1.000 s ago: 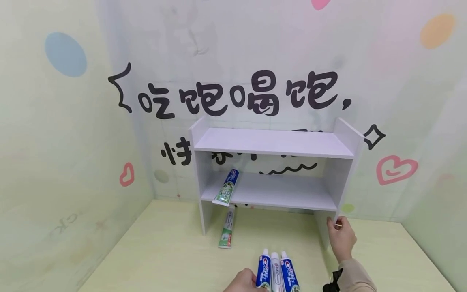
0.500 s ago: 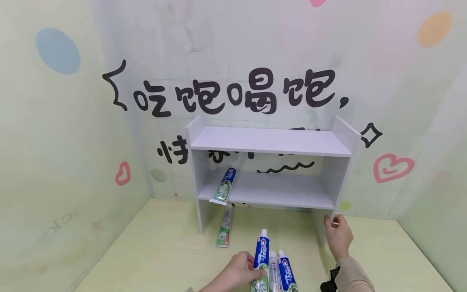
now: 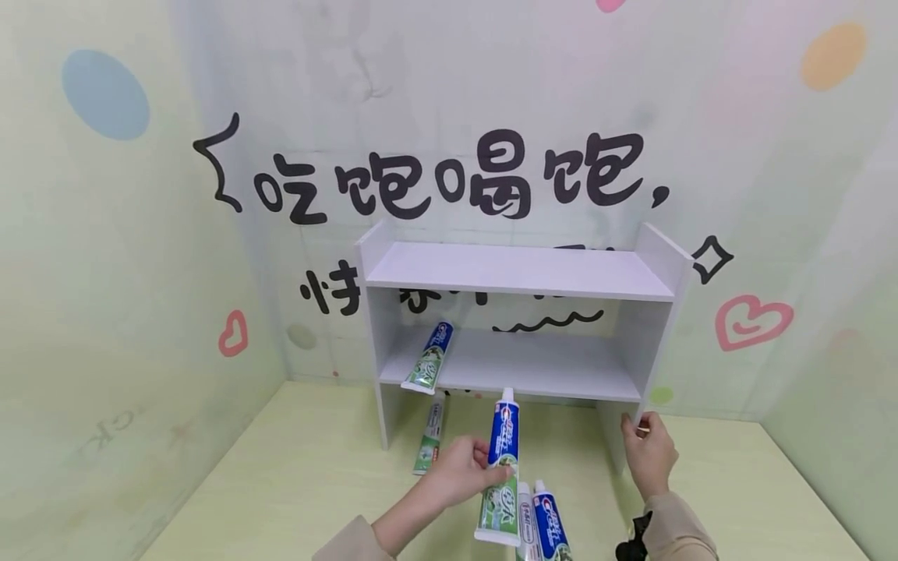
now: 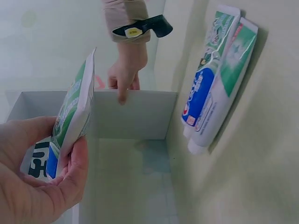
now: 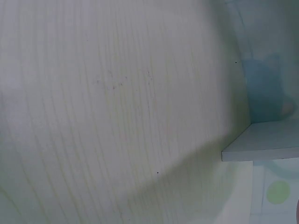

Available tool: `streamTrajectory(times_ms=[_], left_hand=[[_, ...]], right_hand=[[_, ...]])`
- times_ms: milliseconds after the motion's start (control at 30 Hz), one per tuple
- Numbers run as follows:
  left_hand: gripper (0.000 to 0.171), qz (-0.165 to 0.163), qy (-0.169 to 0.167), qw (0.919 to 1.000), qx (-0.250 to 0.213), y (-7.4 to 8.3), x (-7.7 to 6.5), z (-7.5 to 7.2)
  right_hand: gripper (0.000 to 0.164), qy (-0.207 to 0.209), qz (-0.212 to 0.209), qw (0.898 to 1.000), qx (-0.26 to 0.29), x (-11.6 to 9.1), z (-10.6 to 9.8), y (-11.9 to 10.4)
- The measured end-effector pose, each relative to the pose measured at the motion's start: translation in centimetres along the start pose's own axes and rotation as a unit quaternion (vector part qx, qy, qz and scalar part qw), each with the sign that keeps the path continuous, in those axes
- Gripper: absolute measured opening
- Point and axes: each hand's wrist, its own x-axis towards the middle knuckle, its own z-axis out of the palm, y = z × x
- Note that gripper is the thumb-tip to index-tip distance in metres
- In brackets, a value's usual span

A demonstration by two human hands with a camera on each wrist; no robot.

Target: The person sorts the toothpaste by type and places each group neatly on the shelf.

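My left hand (image 3: 459, 471) pinches a blue and green toothpaste tube (image 3: 501, 502), cap pointing up and away, above the table before the white shelf unit (image 3: 519, 269). The left wrist view shows the same held tube (image 4: 72, 105) between thumb and fingers. At the unit's right side panel, my right hand (image 3: 651, 456) grips the lower front edge. One blue-green tube (image 3: 429, 358) rests on the middle board at its left end, its bottom end over the front edge. Below it a grey-green tube (image 3: 429, 428) lies on the table, partly behind my left hand.
Two more tubes, one silver (image 3: 528, 522) and one blue (image 3: 552, 530), lie side by side on the pale wood table (image 3: 238, 475) at the front. Printed walls (image 3: 449, 78) enclose the back and both sides.
My left hand has lifted the leftmost tube from the front group and carried it forward toward the shelf unit. My right hand stays on the side panel.
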Motion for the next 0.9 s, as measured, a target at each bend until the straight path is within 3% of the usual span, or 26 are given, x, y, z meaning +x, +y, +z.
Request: streamTrajectory(times_ms=[300, 600, 900], left_hand=[[0.039, 0.0, 0.036, 0.9992, 0.017, 2.0, 3.3, -1.7], [0.046, -0.034, 0.055, 0.9974, 0.03, 3.3, 5.9, -1.3], [0.043, -0.029, 0.067, 0.9973, 0.0, 4.4, 8.7, -1.3]], right_hand=[[0.016, -0.002, 0.0, 1.0, 0.003, 0.0, 0.0, -0.1], [0.016, -0.012, 0.011, 1.0, 0.002, -0.1, -0.1, -0.1], [0.016, -0.006, 0.008, 1.0, 0.002, -0.1, -0.3, -0.2]])
